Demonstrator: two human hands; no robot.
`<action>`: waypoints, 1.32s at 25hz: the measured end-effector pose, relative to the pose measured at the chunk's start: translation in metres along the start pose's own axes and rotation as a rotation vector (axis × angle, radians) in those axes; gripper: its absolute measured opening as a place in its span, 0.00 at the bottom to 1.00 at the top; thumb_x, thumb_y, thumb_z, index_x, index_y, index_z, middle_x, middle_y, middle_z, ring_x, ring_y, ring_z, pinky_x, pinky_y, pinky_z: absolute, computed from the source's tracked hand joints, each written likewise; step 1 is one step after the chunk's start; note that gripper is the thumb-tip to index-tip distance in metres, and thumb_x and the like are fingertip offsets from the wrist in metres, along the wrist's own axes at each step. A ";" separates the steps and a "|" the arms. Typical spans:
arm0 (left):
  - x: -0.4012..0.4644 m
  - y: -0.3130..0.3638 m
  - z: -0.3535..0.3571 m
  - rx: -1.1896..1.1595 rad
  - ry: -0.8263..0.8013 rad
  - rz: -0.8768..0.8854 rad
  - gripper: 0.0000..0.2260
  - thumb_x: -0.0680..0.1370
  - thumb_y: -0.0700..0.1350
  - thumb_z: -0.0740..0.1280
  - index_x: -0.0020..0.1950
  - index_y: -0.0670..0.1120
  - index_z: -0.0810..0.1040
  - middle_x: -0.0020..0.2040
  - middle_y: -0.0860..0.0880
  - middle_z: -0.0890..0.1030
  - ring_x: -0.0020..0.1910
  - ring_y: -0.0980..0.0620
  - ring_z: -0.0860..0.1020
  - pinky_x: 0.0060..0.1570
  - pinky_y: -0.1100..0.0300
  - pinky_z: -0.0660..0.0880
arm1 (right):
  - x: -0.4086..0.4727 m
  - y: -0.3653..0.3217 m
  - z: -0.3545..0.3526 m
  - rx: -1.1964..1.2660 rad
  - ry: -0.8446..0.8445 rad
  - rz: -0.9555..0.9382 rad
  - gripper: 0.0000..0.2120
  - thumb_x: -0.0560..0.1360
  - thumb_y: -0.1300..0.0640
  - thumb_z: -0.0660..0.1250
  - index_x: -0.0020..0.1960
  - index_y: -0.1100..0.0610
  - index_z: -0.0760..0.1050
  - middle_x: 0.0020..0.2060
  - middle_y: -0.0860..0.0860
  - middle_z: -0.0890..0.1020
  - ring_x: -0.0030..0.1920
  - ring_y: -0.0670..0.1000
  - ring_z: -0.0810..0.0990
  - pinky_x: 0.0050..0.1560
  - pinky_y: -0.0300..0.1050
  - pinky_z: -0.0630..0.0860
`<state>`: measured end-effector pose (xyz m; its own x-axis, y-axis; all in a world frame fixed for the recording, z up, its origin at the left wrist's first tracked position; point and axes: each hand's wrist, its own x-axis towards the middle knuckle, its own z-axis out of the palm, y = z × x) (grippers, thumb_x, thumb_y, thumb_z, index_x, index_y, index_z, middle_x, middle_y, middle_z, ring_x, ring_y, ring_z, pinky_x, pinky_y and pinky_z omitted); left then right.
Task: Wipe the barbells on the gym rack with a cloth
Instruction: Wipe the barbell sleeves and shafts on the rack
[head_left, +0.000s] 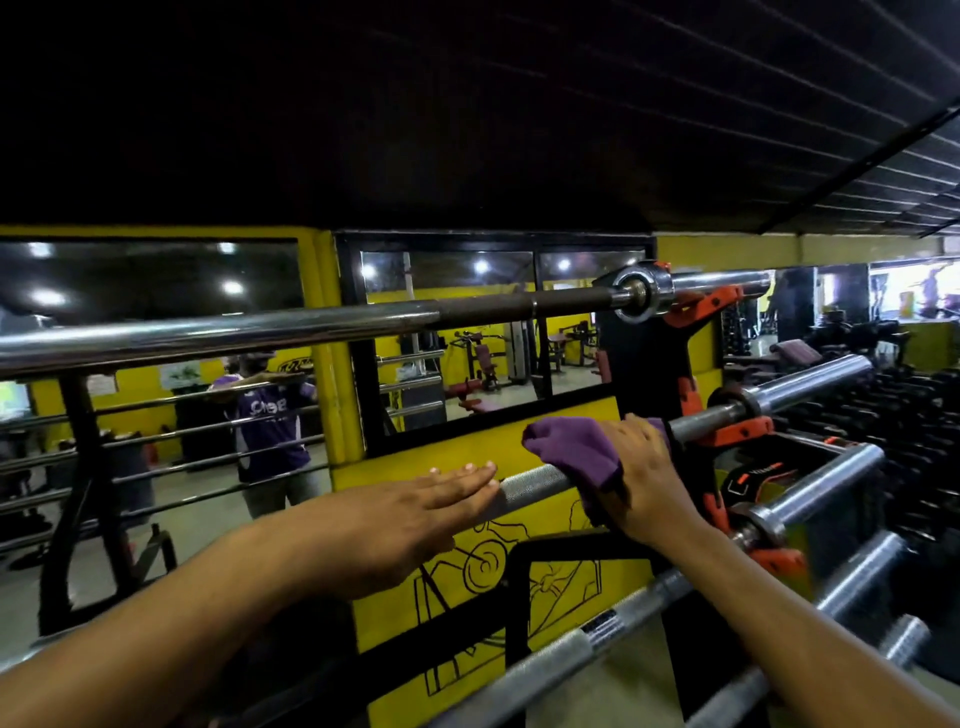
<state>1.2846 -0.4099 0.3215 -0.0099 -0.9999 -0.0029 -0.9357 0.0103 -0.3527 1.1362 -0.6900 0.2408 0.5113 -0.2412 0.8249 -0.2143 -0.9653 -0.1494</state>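
Observation:
Several steel barbells lie across a rack with orange hooks (740, 431). My right hand (641, 478) grips a purple cloth (576, 449) wrapped over the second barbell (535, 486) near its right end. My left hand (415, 506) rests flat with straight fingers on the same bar, left of the cloth. The top barbell (311, 325) runs across the view above both hands. Two lower barbells (571, 649) slope across below my right forearm.
Behind the rack stands a yellow wall (457, 452) with black-framed mirrors (156, 395) that reflect a person in a purple shirt and gym machines. Dumbbell racks (914, 415) fill the right side. Bar sleeves (831, 473) jut out at right.

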 end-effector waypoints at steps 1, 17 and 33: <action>-0.002 -0.002 0.002 -0.013 0.011 -0.001 0.31 0.86 0.49 0.52 0.77 0.64 0.31 0.71 0.70 0.27 0.64 0.76 0.26 0.64 0.72 0.27 | 0.008 -0.002 -0.003 0.015 0.009 0.110 0.22 0.76 0.43 0.62 0.61 0.57 0.76 0.52 0.54 0.81 0.58 0.59 0.77 0.72 0.57 0.61; -0.007 -0.006 0.011 -0.043 0.102 -0.002 0.30 0.86 0.48 0.54 0.79 0.63 0.38 0.79 0.66 0.36 0.80 0.60 0.44 0.80 0.55 0.51 | -0.027 -0.101 0.005 1.629 0.625 1.325 0.26 0.79 0.39 0.64 0.71 0.52 0.71 0.57 0.56 0.80 0.49 0.55 0.80 0.42 0.48 0.76; -0.010 -0.011 0.017 -0.055 0.199 -0.224 0.41 0.73 0.75 0.32 0.82 0.55 0.44 0.82 0.56 0.44 0.80 0.58 0.46 0.80 0.54 0.51 | -0.035 -0.096 -0.050 0.762 0.318 0.219 0.28 0.81 0.47 0.64 0.76 0.53 0.59 0.63 0.61 0.72 0.57 0.50 0.77 0.60 0.44 0.75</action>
<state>1.3010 -0.4004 0.3095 0.1346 -0.9577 0.2544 -0.9402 -0.2045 -0.2724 1.0970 -0.5833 0.2534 0.2410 -0.5004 0.8315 0.3956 -0.7317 -0.5550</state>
